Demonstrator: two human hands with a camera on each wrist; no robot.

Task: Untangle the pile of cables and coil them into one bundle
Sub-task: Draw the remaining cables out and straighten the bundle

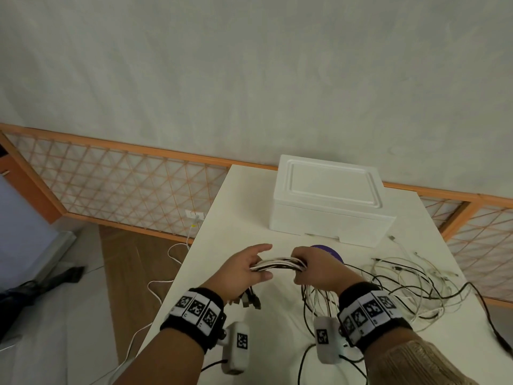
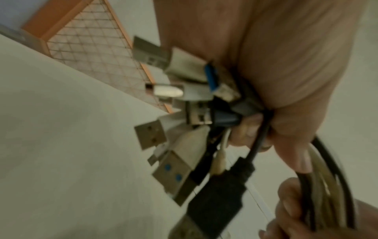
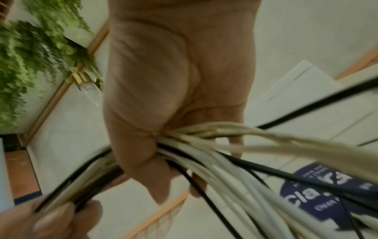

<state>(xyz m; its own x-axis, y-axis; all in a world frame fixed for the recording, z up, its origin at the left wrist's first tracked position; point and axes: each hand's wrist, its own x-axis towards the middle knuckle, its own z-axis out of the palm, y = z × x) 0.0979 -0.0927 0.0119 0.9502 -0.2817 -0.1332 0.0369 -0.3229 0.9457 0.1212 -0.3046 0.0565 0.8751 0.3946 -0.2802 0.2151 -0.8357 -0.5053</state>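
Observation:
A bunch of white and black cables (image 1: 277,264) stretches between my two hands above the white table (image 1: 236,207). My left hand (image 1: 245,269) grips one end of the bunch, and several USB plugs (image 2: 180,129) hang below its palm. My right hand (image 1: 311,269) grips the same bunch a short way to the right; the white and black strands (image 3: 225,161) fan out under its fingers. From there the loose cables (image 1: 402,284) trail down in a tangle over the right part of the table.
A white foam box (image 1: 327,201) stands at the back of the table. A dark blue round lid (image 1: 330,252) lies just behind my right hand. A white cord (image 1: 166,282) hangs off the left edge to the floor. An orange lattice rail (image 1: 116,179) lines the wall.

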